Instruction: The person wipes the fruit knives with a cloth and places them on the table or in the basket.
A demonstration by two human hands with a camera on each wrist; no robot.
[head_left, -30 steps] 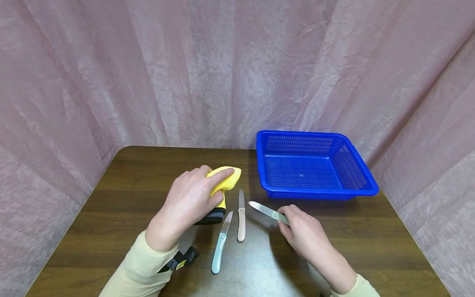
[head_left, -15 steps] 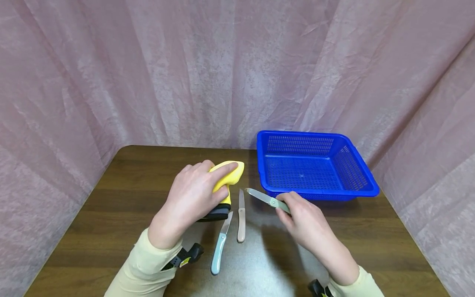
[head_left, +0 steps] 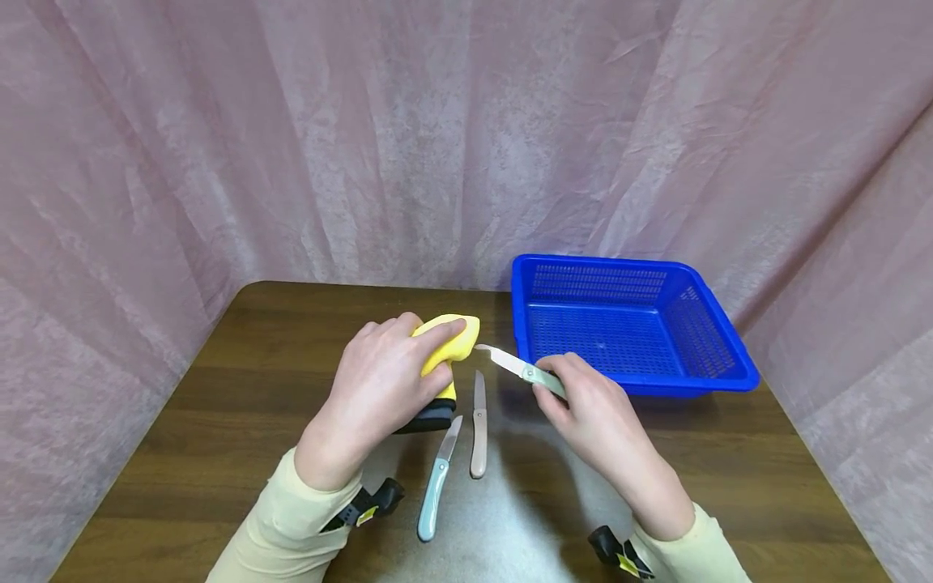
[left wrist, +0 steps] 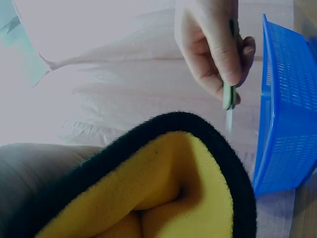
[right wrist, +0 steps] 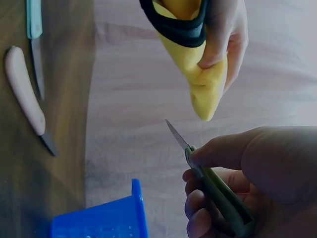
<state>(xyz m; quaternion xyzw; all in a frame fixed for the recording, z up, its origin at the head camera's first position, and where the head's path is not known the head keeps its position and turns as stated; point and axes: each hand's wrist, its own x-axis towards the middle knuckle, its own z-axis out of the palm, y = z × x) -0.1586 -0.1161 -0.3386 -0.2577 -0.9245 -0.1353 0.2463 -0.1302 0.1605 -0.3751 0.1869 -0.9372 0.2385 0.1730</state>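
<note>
My left hand [head_left: 382,389] grips a bunched yellow cloth [head_left: 453,346] with a dark edge, held above the table. In the left wrist view the cloth's yellow fold [left wrist: 163,188] and black border fill the lower part. My right hand [head_left: 594,413] holds a folding knife by its pale green handle [head_left: 543,379], blade out and pointing toward the cloth. The right wrist view shows the blade [right wrist: 176,133] a short gap below the cloth's tip. Below the hands lie a knife with a beige handle [head_left: 479,441] and one with a light blue handle [head_left: 433,498], both unfolded.
A blue plastic basket [head_left: 637,379] stands at the back right of the wooden table [head_left: 240,389], just behind my right hand. Pink curtains [head_left: 364,146] hang behind the table. Each wrist wears a strapped camera.
The right hand has risen and shifted slightly left, bringing the green-handled knife's blade up near the cloth. The left hand has moved a little up and right with the cloth.
</note>
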